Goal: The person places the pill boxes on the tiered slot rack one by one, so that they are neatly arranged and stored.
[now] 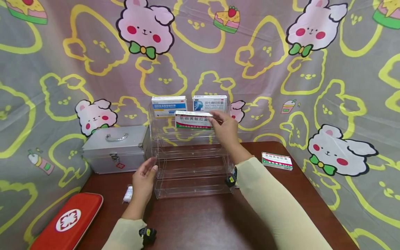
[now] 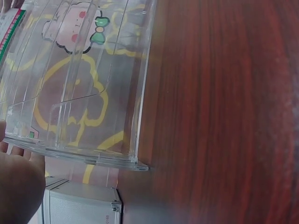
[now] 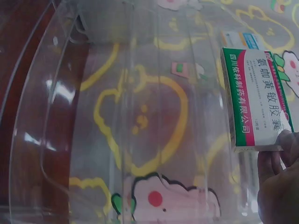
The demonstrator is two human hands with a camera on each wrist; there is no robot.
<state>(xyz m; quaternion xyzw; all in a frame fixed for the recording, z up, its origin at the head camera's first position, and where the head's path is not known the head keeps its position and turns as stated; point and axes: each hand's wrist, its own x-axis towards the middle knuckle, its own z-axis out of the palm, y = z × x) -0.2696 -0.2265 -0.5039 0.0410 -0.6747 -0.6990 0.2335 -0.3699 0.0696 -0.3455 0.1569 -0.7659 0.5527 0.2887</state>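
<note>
My right hand [image 1: 225, 129] pinches the right end of a white, green and red medicine box [image 1: 191, 120], a capsule carton with Chinese print. The box is held level at the upper part of a clear tiered display rack [image 1: 194, 190], in front of two cartons on its top tier. These are a blue-and-white carton [image 1: 169, 106] at left and a white carton with a blue picture [image 1: 210, 103] at right. My left hand [image 1: 144, 184] grips the rack's left side edge, fingers outside the panel in the left wrist view. The lower tiers hold nothing.
Left of the rack stands a silver metal case [image 1: 115, 149] with a handle. A red first-aid pouch [image 1: 69, 220] lies at the front left, and a small white packet [image 1: 127, 193] sits by my left wrist. Another matching capsule carton [image 1: 277, 161] rests on the table at right.
</note>
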